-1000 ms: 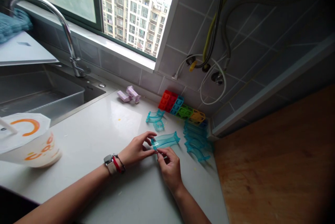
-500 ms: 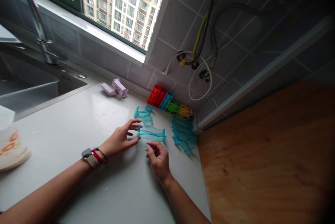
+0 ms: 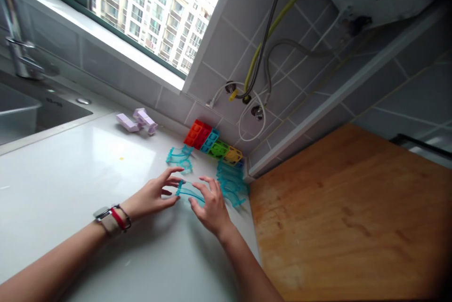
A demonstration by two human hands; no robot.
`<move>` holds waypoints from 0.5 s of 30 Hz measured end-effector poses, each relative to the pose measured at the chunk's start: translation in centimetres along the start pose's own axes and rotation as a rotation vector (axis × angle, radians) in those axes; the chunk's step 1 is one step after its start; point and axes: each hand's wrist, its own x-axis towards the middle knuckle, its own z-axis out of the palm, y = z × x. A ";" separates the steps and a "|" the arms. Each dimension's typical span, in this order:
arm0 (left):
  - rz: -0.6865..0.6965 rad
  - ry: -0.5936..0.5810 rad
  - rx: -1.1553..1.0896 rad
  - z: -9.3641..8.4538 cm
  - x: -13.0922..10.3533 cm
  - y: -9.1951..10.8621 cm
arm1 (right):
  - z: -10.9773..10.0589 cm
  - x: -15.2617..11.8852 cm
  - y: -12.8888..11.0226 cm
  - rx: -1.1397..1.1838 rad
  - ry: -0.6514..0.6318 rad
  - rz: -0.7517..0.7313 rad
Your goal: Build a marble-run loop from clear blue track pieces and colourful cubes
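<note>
A translucent blue curved track piece (image 3: 190, 193) is just above or on the white counter between my hands. My left hand (image 3: 157, 194), with a watch and a red band at the wrist, grips its left end between thumb and fingers. My right hand (image 3: 211, 205) is over its right end, fingers apart and curved; whether they touch it I cannot tell. That end is hidden behind the hand. Beyond lie more blue track pieces (image 3: 179, 154), and several others are stacked (image 3: 231, 182) to the right.
Red, blue, green and yellow plastic blocks (image 3: 201, 133) line the tiled wall. Lilac plastic pieces (image 3: 141, 121) lie by the sill. At left is a sink (image 3: 63, 116) with a tap (image 3: 23, 57). A wooden board (image 3: 335, 217) borders the counter's right side. Hoses (image 3: 261, 52) hang above.
My right hand has moved up and its fingers have spread over the track piece's right end. My left hand stays at the left end. The view has shifted to the right.
</note>
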 end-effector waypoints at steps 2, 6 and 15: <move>-0.004 -0.031 -0.029 0.1 -0.1 0.2 | -0.5 0.5 0.8 0.005 -0.121 0.010; 0.039 -0.061 -0.046 0.4 -0.3 0.5 | -2.0 -0.5 2.2 0.093 -0.205 0.076; -0.016 0.129 0.092 -0.1 0.1 1.1 | -5.8 -7.6 6.1 -0.043 0.053 0.420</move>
